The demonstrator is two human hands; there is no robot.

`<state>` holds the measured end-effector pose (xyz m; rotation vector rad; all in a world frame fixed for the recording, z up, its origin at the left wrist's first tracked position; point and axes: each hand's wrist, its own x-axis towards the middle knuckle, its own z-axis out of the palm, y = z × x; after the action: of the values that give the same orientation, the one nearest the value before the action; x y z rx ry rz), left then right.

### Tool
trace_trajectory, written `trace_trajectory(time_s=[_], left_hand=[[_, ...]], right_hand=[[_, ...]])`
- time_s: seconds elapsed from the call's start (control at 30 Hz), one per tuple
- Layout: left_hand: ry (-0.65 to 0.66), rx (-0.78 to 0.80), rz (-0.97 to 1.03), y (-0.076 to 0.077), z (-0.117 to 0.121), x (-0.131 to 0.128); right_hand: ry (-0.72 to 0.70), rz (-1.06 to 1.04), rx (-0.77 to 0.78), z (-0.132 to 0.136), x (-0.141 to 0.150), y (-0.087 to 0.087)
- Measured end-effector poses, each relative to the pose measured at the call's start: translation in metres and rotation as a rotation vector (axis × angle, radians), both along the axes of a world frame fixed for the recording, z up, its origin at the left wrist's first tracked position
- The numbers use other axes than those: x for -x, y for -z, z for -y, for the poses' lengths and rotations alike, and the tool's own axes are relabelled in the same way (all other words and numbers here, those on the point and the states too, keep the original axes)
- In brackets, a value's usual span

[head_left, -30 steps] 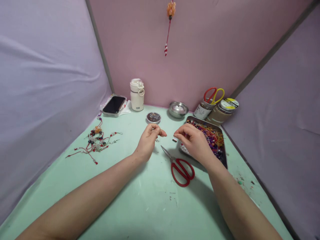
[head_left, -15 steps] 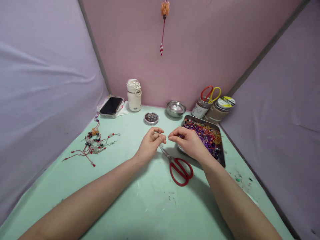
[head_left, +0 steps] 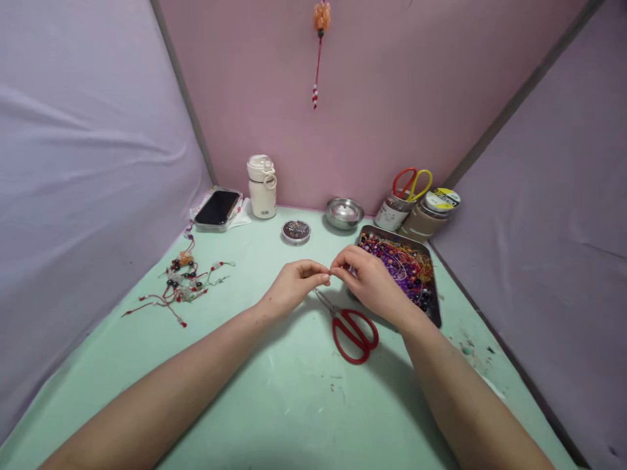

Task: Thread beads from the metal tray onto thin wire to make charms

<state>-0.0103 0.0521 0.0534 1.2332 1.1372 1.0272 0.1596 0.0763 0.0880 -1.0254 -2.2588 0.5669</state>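
Observation:
My left hand and my right hand meet fingertip to fingertip above the green table, both pinched on something small that I cannot make out. Just below them lie red-handled scissors, blades pointing toward the hands. A metal tray full of purple beads and coloured threads sits right behind my right hand.
Finished beaded strings lie at the left. Along the back wall stand a phone, a white bottle, a round tin, a steel bowl, and jars with scissors and a tape roll. A beaded tassel hangs overhead.
My hands have come together from a small gap until their fingertips touch. The view has shifted slightly.

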Motion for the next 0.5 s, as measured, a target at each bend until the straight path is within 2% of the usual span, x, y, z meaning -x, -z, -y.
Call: trace_trajectory(time_s=[0.13, 0.23, 0.33, 0.5], left_hand=[[-0.007, -0.017, -0.048, 0.002, 0.000, 0.001], [-0.094, -0.022, 0.022, 0.002, 0.000, 0.000], [-0.183, -0.016, 0.134, 0.002, -0.001, -0.001], [-0.249, 0.003, 0.273, 0.003, 0.000, -0.003]], right_hand=[[-0.001, 0.001, 0.006, 0.000, 0.003, 0.003], [0.076, -0.111, 0.058, -0.004, 0.003, 0.007], [0.133, -0.174, 0.175, -0.007, 0.002, 0.011], [0.110, -0.235, 0.377, -0.006, 0.011, 0.017]])
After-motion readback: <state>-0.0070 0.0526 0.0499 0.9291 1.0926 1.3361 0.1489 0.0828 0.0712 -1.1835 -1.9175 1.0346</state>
